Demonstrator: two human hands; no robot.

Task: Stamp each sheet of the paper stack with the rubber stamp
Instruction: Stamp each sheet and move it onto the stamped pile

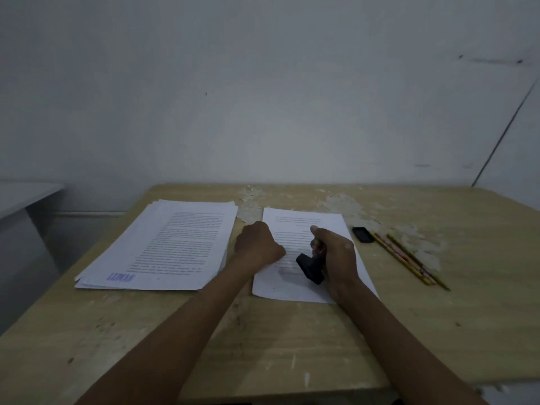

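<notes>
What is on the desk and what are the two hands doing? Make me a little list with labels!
right hand: grips the black rubber stamp, tilted over the lower part of the single sheet
left hand: fingers curled, rests on the sheet's left edge
paper stack: to the left, top sheet bears a blue stamp mark
pencils: lie at the right
small black object: beside the pencils, maybe an eraser
table: worn wood
</notes>
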